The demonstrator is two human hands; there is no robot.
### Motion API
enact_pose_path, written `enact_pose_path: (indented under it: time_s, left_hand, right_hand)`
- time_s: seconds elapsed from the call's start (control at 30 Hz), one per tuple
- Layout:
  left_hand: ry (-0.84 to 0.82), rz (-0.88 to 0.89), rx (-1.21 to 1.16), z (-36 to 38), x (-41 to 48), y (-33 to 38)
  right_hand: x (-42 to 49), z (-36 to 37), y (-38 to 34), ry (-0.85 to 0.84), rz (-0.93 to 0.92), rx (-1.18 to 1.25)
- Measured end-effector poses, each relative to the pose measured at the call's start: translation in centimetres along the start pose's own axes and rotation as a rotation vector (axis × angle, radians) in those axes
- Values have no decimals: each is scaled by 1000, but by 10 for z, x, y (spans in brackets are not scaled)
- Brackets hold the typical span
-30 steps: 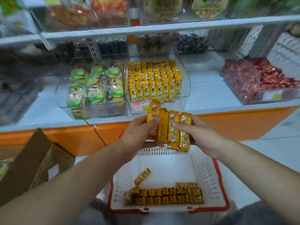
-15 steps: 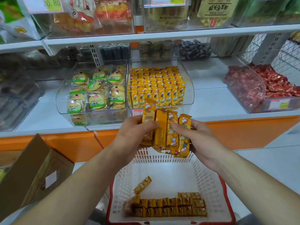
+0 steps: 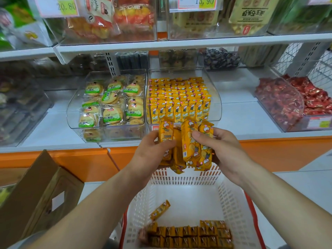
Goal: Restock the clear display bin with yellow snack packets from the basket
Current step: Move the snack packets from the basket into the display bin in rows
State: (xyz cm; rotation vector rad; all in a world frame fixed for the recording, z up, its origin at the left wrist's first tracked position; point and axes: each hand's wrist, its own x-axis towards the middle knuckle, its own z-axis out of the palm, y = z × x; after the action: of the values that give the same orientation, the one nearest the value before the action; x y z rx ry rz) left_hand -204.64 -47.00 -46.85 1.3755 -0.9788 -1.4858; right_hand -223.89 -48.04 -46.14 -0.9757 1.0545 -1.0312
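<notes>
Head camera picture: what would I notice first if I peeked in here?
First, the bunch of yellow snack packets gripped in the middle by the left hand and right hand. Behind it, the clear display bin on the shelf is packed with the same packets. Below, more lie in the white basket.

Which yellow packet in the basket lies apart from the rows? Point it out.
The lone slanted yellow snack packet on the white plastic basket's floor, beyond the packed rows.
</notes>
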Motion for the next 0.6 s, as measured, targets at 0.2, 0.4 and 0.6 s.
enact_pose_path:
  time_s: [0.2, 0.4, 0.6]
  left_hand:
    - [-112, -5, 32, 9, -6, 0]
    - [-113, 9, 51, 11, -1, -2]
    - [-41, 26, 4, 1, 7, 3]
  right_hand:
    - [0, 12, 7, 28, 2, -16]
    - [3, 9, 4, -28, 92, 47]
    - [7, -4, -10, -19, 73, 127]
